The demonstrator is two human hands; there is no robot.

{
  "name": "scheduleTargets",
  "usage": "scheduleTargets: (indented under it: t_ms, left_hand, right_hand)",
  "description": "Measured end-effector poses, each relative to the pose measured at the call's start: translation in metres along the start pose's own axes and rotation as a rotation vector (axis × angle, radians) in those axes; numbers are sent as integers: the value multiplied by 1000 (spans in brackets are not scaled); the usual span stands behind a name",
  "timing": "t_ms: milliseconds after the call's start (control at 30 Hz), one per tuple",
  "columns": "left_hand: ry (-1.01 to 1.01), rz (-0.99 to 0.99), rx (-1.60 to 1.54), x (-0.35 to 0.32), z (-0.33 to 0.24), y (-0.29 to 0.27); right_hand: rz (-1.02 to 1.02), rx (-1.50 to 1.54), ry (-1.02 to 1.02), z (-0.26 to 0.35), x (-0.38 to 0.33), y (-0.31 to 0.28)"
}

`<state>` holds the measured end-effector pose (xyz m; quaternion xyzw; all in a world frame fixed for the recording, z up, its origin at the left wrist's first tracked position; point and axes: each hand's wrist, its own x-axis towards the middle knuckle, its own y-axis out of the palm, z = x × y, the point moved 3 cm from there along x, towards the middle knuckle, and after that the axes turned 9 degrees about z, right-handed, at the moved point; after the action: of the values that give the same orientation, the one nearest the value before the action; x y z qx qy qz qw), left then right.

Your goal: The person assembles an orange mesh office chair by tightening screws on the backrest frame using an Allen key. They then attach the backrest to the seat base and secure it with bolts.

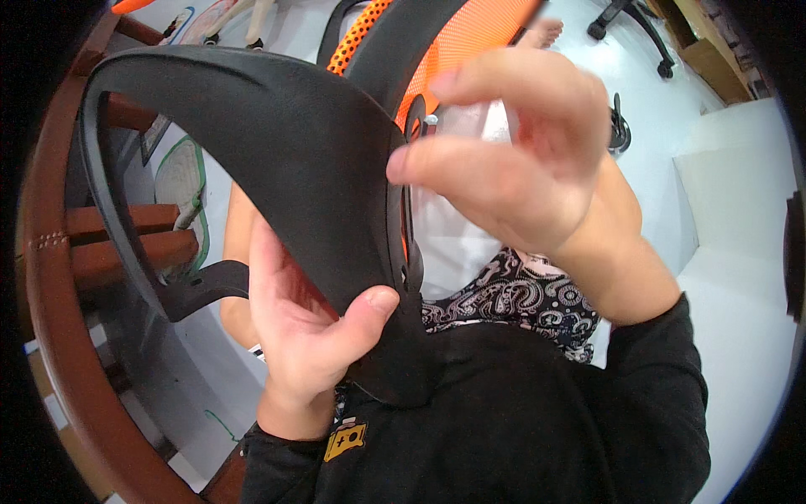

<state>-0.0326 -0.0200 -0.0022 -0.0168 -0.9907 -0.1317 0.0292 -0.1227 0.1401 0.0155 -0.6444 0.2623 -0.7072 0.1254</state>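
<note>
A black plastic chair armrest [294,139], a broad curved panel with a loop frame and a flat tab with holes, is held up in front of my body. My left hand [306,323] grips its lower part, with the thumb on the near face and the fingers behind, partly hidden. My right hand [525,151], a little blurred, is raised at the armrest's right edge. Its thumb and forefinger are apart, with nothing visible between them; the thumb tip meets or nearly meets the edge. Behind stands an orange mesh chair part [457,42] with a black frame.
A brown rail-like frame [54,244] with crossbars curves along the left side. A racket [180,176] with a green rim lies beyond it. Black chair casters [598,30] and a cardboard box [709,50] are at the far right. A white box-like surface [739,185] stands at right.
</note>
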Motion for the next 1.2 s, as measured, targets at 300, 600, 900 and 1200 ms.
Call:
scheduleTargets:
  t_ms: [300,600,900,1200]
  left_hand:
    - [31,19,75,4,-6,-8]
    - [-9,-13,45,8,-5,-9]
    - [-5,7,265,9,-8,-21]
    - [-30,-49,213,18,-11,-18]
  right_hand:
    - [67,-251,-556,-39,8,11]
    - [47,-263,-680,-50,22,16]
    - [33,-420,-727,-53,40,29]
    - [-119,-320,-249,-54,10,48]
